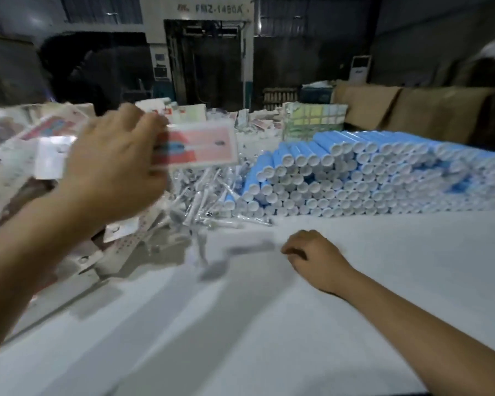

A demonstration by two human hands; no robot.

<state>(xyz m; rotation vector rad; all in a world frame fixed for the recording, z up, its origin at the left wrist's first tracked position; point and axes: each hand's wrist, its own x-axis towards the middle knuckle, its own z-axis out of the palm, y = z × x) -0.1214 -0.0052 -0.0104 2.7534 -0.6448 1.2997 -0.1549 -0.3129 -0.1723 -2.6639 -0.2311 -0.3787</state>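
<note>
I read left hand pinching the flat pink printed card pack, held up left of the stacked white-capped blue plastic tubes, probably for loading; right hand curled on the white tabletop before that stack, likely bracing; grip can't tell.

Left hand: raised over the table, gripping a pink card by its edge.
Right hand: resting on the table, fingers loosely curled, just beside a blurred packet.
Middle: heap of wrapped brushes.
Right: stacked blue tubes.
Left: loose cards.
</note>
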